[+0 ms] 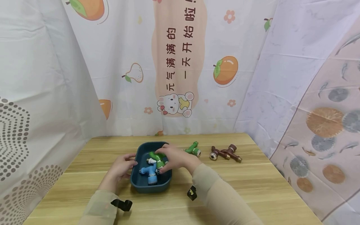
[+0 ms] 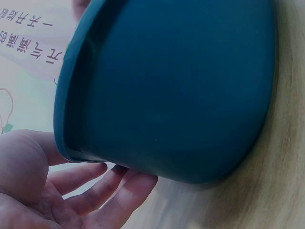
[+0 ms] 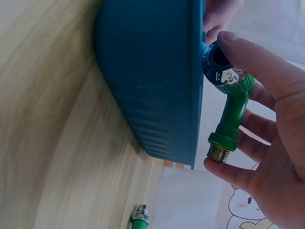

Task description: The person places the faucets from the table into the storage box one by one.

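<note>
A dark blue plastic tub point(image 1: 151, 189) stands on the wooden table. My left hand point(image 1: 123, 165) holds its left side, thumb over the rim and fingers along the outer wall, as the left wrist view shows. Above the tub's right half, my right hand point(image 1: 174, 157) grips a green tap point(image 3: 231, 117). The thumb lies at the tap's dark, silver-marked end, and a fingertip meets its brass thread. Inside the tub lies a light blue tap point(image 1: 152, 176), beside a small white part point(image 1: 151, 161). My right fingers partly hide the tub's contents.
To the right of the tub lie another green tap point(image 1: 193, 150) and two dark brown taps, one point(image 1: 216, 153) near the other point(image 1: 232, 152). Printed curtains point(image 1: 126, 103) hang behind and along both sides of the table.
</note>
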Available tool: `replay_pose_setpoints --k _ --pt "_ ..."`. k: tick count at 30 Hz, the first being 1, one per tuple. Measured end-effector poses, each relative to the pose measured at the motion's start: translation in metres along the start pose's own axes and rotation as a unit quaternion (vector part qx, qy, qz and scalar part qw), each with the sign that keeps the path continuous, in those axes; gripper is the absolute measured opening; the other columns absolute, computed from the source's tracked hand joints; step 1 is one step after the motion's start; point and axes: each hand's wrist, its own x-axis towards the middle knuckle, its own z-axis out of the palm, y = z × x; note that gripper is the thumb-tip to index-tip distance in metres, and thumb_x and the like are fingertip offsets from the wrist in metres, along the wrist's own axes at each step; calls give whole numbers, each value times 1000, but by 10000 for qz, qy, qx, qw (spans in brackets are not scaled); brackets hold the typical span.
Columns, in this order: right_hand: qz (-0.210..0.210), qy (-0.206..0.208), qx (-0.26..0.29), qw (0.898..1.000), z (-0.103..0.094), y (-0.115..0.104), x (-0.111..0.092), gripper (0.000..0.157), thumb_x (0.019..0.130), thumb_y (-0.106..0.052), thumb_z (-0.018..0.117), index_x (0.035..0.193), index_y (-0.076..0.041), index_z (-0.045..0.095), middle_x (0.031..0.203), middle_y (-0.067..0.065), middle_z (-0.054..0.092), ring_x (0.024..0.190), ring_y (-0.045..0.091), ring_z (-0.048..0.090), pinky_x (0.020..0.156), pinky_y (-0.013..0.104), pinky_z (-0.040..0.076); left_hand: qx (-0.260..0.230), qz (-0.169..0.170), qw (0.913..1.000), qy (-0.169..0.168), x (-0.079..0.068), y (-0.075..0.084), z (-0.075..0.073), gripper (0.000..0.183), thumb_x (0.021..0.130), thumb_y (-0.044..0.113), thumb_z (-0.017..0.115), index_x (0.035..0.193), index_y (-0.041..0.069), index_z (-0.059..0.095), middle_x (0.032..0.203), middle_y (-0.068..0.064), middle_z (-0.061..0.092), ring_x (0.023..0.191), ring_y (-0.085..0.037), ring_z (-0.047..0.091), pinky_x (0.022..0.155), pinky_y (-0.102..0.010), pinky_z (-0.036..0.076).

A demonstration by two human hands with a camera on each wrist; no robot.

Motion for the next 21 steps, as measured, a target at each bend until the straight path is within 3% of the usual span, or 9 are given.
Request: replay_pose_setpoints --k 21 --pt "-33 111 -33 9999 1 -14 9 74 81 -48 85 145 -27 56 140 0 51 121 15 51 104 40 48 12 20 10000 -24 -4 3 0 54 99 7 58 150 1 45 134 -29 54 118 -46 54 69 -52 60"
